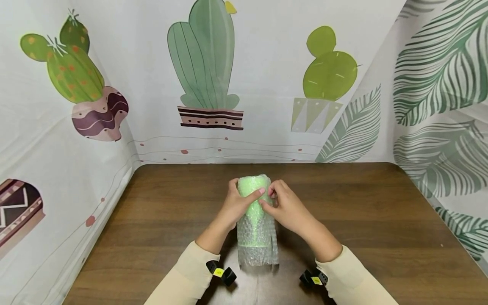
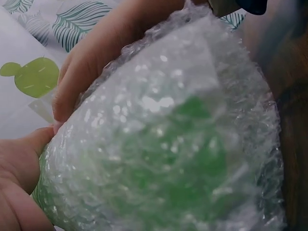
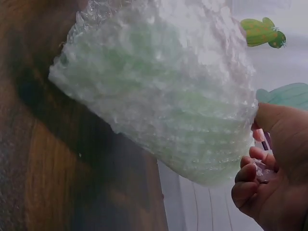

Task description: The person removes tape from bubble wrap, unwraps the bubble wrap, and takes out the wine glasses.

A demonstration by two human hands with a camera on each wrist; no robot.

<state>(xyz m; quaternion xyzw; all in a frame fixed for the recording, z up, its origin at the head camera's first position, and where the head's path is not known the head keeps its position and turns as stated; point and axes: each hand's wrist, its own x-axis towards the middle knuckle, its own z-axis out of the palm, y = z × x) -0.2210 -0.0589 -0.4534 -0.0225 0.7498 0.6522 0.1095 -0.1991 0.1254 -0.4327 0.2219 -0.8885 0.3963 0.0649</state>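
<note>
A light green object in bubble wrap [image 1: 254, 228] stands over the table's middle, wide at the top and narrower below; the wrapping hides its exact kind. My left hand [image 1: 237, 205] holds its upper left side, the thumb lying across the front. At the upper right, my right hand [image 1: 286, 206] has curled fingers and its thumb against the wrap. In the right wrist view, the right hand's fingers [image 3: 248, 185] pinch a small crumpled piece of clear plastic. Green patches show through the bubble wrap [image 2: 159, 139] in the left wrist view, where the left hand [image 2: 19, 183] touches its edge.
The brown wooden table [image 1: 164, 212] extends to both sides. Behind it and at the sides hangs a white cloth [image 1: 267, 63] printed with cacti and leaves. Each sleeve has a small black wrist camera, one on the left [image 1: 228, 276] and one on the right [image 1: 306, 278].
</note>
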